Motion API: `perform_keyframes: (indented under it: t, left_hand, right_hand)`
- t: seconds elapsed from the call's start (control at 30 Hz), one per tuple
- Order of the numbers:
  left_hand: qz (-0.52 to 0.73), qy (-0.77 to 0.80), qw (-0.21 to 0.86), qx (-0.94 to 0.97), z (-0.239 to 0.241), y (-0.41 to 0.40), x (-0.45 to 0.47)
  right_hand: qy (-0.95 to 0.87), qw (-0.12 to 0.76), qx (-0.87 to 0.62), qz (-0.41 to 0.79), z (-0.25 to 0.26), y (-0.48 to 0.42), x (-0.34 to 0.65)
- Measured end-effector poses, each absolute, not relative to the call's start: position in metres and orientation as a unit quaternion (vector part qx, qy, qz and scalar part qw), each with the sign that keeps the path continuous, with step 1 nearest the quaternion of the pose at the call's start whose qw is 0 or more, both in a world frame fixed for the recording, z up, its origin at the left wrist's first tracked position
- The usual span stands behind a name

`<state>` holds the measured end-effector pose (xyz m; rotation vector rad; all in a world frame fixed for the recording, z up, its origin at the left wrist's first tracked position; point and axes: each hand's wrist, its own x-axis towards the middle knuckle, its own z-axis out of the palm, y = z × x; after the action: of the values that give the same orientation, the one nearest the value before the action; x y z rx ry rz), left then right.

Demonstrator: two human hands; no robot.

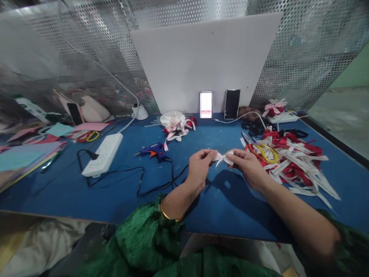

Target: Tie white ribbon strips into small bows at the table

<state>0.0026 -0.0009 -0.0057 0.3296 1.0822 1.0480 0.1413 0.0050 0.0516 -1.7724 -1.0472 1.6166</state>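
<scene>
Both our left hand (198, 167) and right hand (250, 165) finger-pinch the white bow (221, 158). Tugging unevenly, we might undo it.

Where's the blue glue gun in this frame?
In the head view, the glue gun lies on the blue table, between the white power strip and the left hand, nearer than the pink-and-white ribbon pile.
</scene>
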Motion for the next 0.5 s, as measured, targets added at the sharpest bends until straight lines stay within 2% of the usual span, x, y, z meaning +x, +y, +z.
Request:
perform_keyframes:
  t: [0.33,0.5]
  left_hand:
    - [0.398,0.444,0.781,0.185,-0.0001,-0.0031,0.0008]
    - [0.418,0.457,0.766,0.17,-0.0012,-0.0035,0.0027]
  right_hand:
    - [-0.45,0.26,-0.652,0.552,0.0514,0.0048,0.1401]
    - [-0.451,0.267,-0.663,0.534,0.0539,0.006,0.1397]
